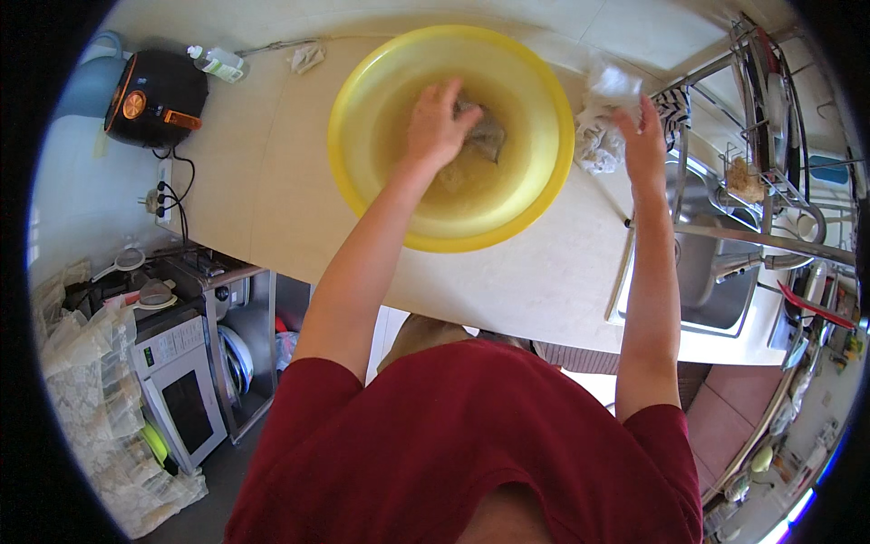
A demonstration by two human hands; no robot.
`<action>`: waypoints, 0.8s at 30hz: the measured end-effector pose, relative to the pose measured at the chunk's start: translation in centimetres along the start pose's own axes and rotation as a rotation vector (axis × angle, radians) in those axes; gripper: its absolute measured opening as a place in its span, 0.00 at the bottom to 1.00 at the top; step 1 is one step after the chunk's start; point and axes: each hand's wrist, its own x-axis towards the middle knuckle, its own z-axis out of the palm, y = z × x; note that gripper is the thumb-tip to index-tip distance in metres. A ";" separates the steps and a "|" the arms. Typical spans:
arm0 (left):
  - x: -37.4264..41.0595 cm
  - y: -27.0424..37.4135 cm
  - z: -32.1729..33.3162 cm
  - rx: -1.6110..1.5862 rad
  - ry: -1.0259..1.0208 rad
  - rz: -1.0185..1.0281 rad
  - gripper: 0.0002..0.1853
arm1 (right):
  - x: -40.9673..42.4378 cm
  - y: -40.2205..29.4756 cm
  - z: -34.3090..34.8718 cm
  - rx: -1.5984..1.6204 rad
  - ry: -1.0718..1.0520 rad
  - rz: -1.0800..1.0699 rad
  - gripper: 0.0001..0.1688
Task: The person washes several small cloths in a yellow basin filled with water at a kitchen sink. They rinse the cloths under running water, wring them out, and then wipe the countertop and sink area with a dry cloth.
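Note:
A large yellow plastic basin (547, 197) holds murky, yellowish-brown water. My left hand (435, 126) is over the middle of this water, fingers spread. Close by its thumb lies a dark grey, cloth-like piece (488, 136), partly under the water; whether the thumb touches it is unclear. A paler piece (454, 178) shows faintly beneath the surface. To the right of the basin, my right hand (640, 139) is raised with thumb and fingers apart. Just past its fingertips is a blurred white crumpled piece (614, 85), above a heap of whitish crumpled material (599, 148).
A steel sink (707, 272) and metal dish rack (761, 238) flank my right arm. At the far left stand a black air fryer (160, 95), a pump bottle (221, 64) and plugged-in cords (180, 197). A microwave (180, 401) sits lower left.

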 end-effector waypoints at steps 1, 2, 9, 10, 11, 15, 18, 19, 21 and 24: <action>-0.6 0.2 0.7 0.133 -0.101 0.111 0.27 | -0.6 1.3 0.4 -0.187 0.053 -0.096 0.24; -1.5 0.4 1.5 0.266 -0.203 0.221 0.27 | -0.8 2.6 0.6 -0.375 0.107 -0.192 0.26; -0.7 -5.6 3.3 0.161 -0.247 -0.113 0.15 | -6.4 -4.7 1.9 0.145 -0.064 -0.108 0.19; -0.4 -5.1 2.5 0.114 -0.228 -0.180 0.16 | -7.3 -5.8 2.7 0.196 -0.100 -0.096 0.18; -0.2 -4.6 1.9 -0.066 -0.222 -0.292 0.18 | -8.0 -5.8 4.2 0.333 -0.186 -0.046 0.17; -2.0 -0.1 -1.6 -0.792 -0.147 -0.558 0.22 | -9.7 -8.3 11.2 0.647 -0.409 0.444 0.33; -3.8 2.3 -1.7 -1.215 -0.119 -0.723 0.24 | -9.7 -8.1 16.4 0.976 -0.431 0.750 0.27; -3.8 2.6 -1.9 -1.328 -0.117 -0.798 0.25 | -10.4 -7.8 18.4 1.108 -0.453 0.710 0.29; -3.9 -0.3 -2.3 -1.498 -0.091 -0.893 0.31 | -14.2 -8.5 20.8 0.808 -0.616 0.326 0.29; -4.8 -0.4 -3.7 -1.513 -0.038 -0.820 0.28 | -14.9 -10.4 22.8 0.631 -0.392 0.319 0.34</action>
